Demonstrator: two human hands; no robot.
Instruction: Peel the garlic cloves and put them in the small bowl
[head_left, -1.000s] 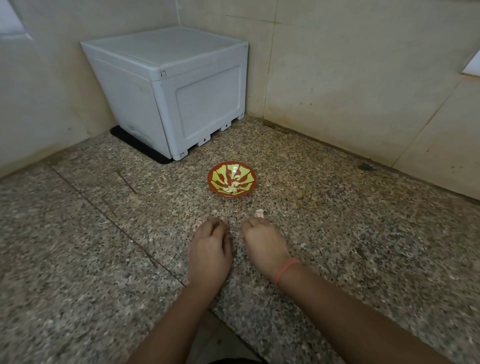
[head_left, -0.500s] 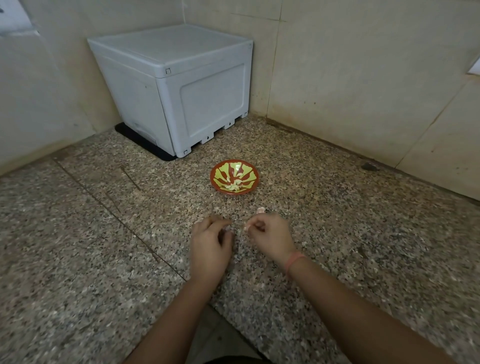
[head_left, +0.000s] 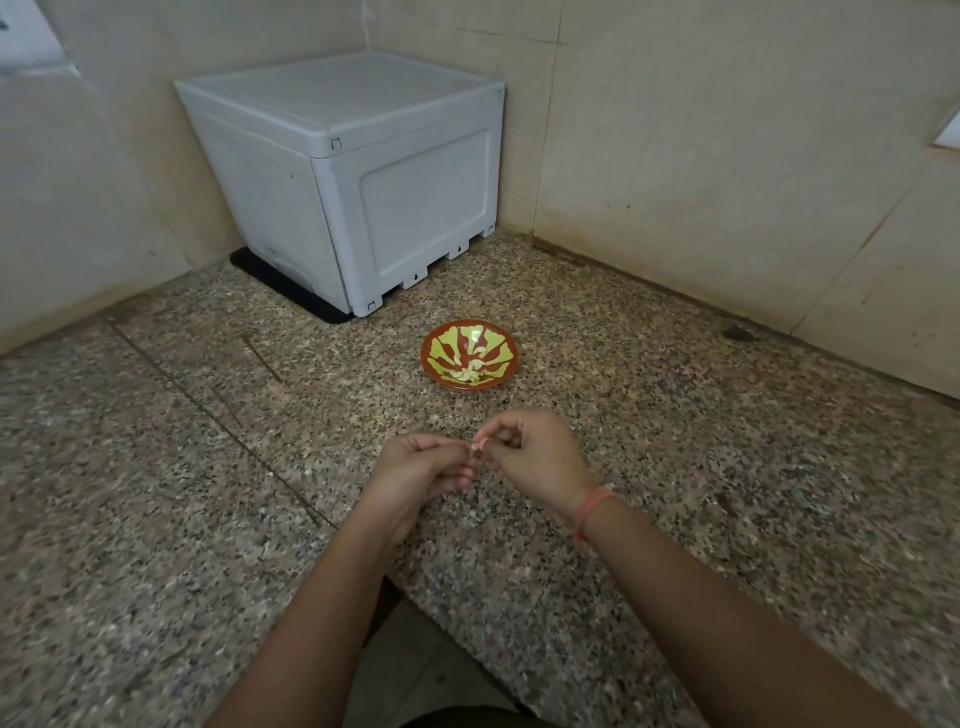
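Note:
A small red bowl (head_left: 435, 347) with a yellow-green pattern stands on the speckled granite counter (head_left: 156, 493). Several pale peeled cloves (head_left: 467, 373) lie in its bottom. In front of the bowl, raised a little off the counter, my left hand (head_left: 415, 475) and my right hand (head_left: 535, 454) meet fingertip to fingertip. Between them they pinch one small pinkish garlic clove (head_left: 477, 446). Most of the clove is hidden by the fingers. A pink band circles my right wrist.
A white plastic box (head_left: 363, 171) on a black mat stands in the back corner, behind and left of the bowl. Tiled walls close the counter at the back and right. The counter's front edge has a notch near my body.
Both hands lifted off the counter and came together. The clove that lay on the counter beyond my right hand is now pinched between the two hands. The camera view moved closer.

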